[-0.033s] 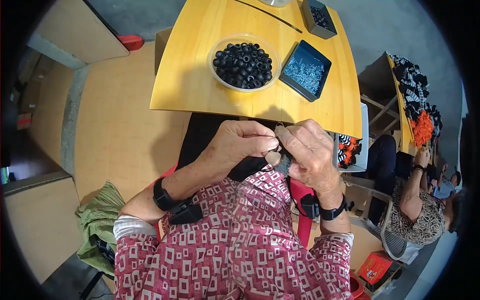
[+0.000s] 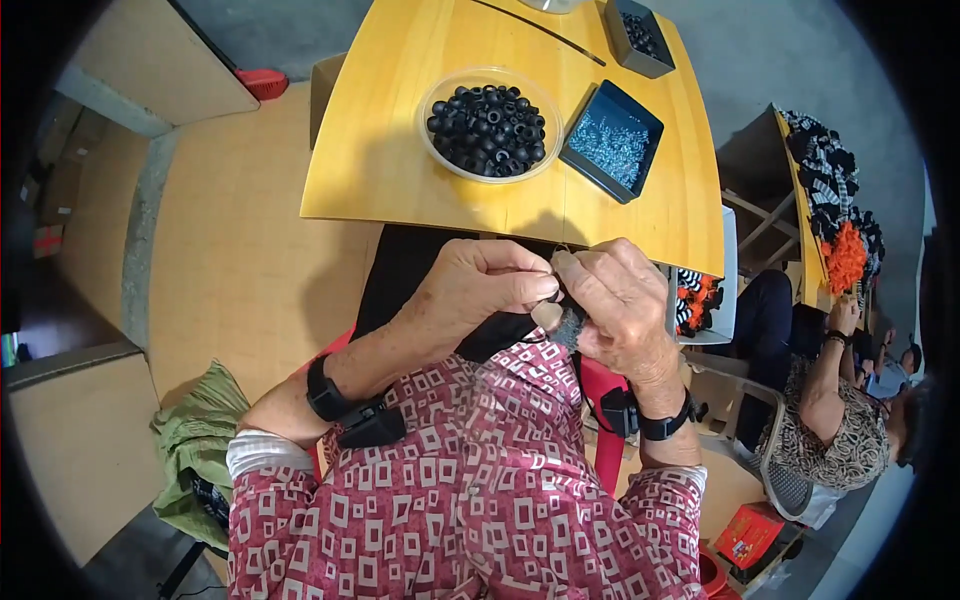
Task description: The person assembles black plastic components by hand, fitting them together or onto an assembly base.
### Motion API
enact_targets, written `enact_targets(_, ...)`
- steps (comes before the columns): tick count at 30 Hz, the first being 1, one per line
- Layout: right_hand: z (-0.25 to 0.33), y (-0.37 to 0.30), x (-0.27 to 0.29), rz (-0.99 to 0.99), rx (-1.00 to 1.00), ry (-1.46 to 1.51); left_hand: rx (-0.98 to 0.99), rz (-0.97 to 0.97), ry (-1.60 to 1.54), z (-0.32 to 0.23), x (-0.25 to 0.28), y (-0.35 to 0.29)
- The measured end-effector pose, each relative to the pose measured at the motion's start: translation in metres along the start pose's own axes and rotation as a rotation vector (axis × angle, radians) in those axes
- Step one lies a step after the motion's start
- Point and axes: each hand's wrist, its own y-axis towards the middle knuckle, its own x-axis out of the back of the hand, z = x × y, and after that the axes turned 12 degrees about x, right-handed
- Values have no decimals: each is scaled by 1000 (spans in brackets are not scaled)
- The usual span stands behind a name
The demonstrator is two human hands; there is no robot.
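My left hand [image 2: 490, 285] and my right hand [image 2: 625, 310] meet above my lap, just in front of the table's near edge. Both are closed, fingertips almost touching. Thumb and index of the left pinch a small black piece [image 2: 556, 297], mostly hidden by the fingers. Under the right hand's curled fingers a fuzzy grey piece [image 2: 568, 328] shows, seemingly held there. A thin pale loop [image 2: 562, 250] sticks up by the right fingertips; its kind is unclear. Black cloth [image 2: 400, 272] lies across my lap beneath the hands.
On the yellow table [image 2: 365, 190] stand a clear round tub [image 2: 425, 140] of black beads, a dark tray [image 2: 590, 175] of small bluish beads and another dark box [image 2: 645, 62]. A white box [image 2: 725, 310] holds striped and orange pieces. At right sits another person [image 2: 830, 410].
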Motion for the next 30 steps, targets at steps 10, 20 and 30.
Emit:
enact_targets(10, 8, -3, -4, -33, -112, -5, 19, -2, -27, 1, 2, 5)
enact_targets(20, 15, 5, -16, -191, -113, 58, -46, -26, -40, -12, -14, 18)
enact_targets(30, 16, 12, -27, -241, -140, 122, -87, 205, -195, -15, -28, 28)
